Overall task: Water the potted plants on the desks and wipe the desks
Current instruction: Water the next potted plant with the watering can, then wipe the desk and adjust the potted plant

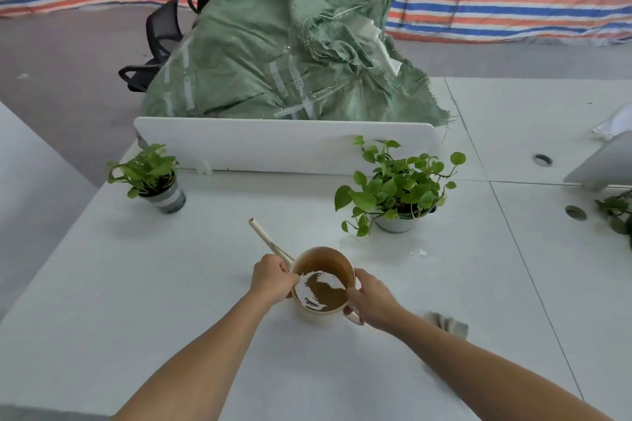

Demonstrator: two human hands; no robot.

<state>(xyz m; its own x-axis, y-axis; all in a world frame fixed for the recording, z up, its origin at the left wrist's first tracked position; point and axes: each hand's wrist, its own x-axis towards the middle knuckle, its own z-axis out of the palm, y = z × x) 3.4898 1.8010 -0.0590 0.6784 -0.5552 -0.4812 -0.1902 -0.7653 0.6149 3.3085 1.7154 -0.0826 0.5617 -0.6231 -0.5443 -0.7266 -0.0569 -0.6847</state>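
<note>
The watering step is in hand. A beige watering can (318, 316) is at the near middle of the white desk (171, 283), and both hands grasp it. The left hand (272, 278) pinches the rim where the long spout (268, 241) begins. The right hand (371, 302) has its fingers curled round the handle on the other side. The can is well filled with water, and the spout points away and to the left. I cannot tell if the can stands on the desk or is lifted a little.

Two potted pothos wait further back, near the white divider (273, 143): a small pothos (150, 170) on the left and a bigger pothos (396, 188) on the right. A grey cloth (449, 324) lies beside the right forearm, untouched, so I judge that the wiping comes later.

The next move, I think, calls for carrying the can level to one pot and tilting it slowly over the soil, because so much water can spill easily.
</note>
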